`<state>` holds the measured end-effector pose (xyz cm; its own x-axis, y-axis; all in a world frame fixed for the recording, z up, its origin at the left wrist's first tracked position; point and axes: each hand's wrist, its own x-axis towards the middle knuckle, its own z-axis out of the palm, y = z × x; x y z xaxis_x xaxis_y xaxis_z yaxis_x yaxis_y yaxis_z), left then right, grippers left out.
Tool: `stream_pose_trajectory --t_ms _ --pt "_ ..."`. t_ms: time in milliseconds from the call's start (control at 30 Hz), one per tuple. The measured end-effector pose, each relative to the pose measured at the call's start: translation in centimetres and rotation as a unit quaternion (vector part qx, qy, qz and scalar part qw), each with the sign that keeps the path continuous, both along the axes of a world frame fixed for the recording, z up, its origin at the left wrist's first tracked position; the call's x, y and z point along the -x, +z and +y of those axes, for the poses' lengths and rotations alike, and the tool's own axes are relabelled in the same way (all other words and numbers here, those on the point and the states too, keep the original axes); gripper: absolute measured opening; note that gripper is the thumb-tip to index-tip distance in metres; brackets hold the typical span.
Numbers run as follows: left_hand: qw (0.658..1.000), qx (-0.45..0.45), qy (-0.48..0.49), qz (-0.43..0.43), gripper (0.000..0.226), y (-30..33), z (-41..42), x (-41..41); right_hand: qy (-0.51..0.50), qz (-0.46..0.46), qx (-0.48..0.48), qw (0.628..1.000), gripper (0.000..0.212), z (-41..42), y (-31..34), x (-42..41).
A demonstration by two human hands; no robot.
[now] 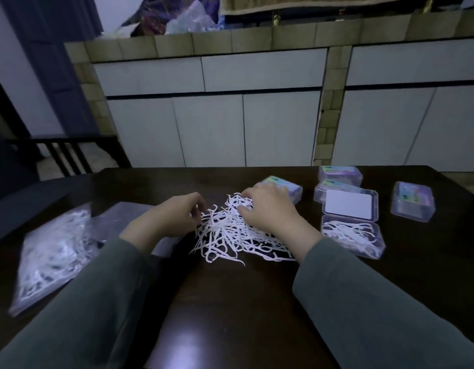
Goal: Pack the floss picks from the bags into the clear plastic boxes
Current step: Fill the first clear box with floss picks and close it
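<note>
Dark wooden table (230, 302), white cabinets behind. Loose pile of floss picks (230, 235) lies mid-table between both hands. Left hand (174, 217) curls its fingers into the pile's left edge, seemingly pinching picks; right hand (267, 209) is curled on top, gathering a bunch. Picks look light, stiff, springy and tangle-prone: best taken in small aligned bundles by the handles. Open box (353, 235), partly filled, sits just right; full bag (52, 257) at left.

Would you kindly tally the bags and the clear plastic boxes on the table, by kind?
Bags holding floss picks: 1
Emptied flat bags: 1
Closed clear boxes: 4
Open clear boxes, partly filled: 1
Total: 7
</note>
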<state>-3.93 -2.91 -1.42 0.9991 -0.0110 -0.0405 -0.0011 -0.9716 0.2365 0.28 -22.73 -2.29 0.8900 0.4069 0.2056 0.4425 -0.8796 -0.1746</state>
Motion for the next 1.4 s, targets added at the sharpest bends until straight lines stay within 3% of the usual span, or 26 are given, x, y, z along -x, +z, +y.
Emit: stream_pose_trajectory --t_ms 233,433,767,967,1233,1400 --pt "0.998 -0.049 0.034 0.011 0.035 -0.6 0.9 -0.7 -0.066 0.015 0.083 0.994 0.046 3.0 -0.8 -2.0" --pt "0.996 -0.084 0.031 0.013 0.031 -0.1 0.5 -0.4 -0.050 0.011 0.092 0.995 0.046 2.4 -1.4 -2.0" --pt "1.000 0.000 -0.010 -0.011 0.026 0.3 0.3 0.4 -0.026 0.009 0.037 0.999 0.042 1.1 -1.2 -0.7" --pt "0.999 -0.031 0.027 -0.004 0.022 0.1 0.3 0.4 -0.060 0.015 0.095 0.994 0.052 1.0 -0.9 -0.5" --pt "0.996 -0.010 0.088 0.033 0.053 -0.5 -1.2 -0.3 -0.062 0.038 0.090 0.993 0.045 0.6 -0.4 -0.5" --pt "0.994 -0.010 0.102 0.032 0.047 -0.7 -1.8 -0.4 -0.076 0.056 0.087 0.992 0.035 0.0 -0.3 -0.6"
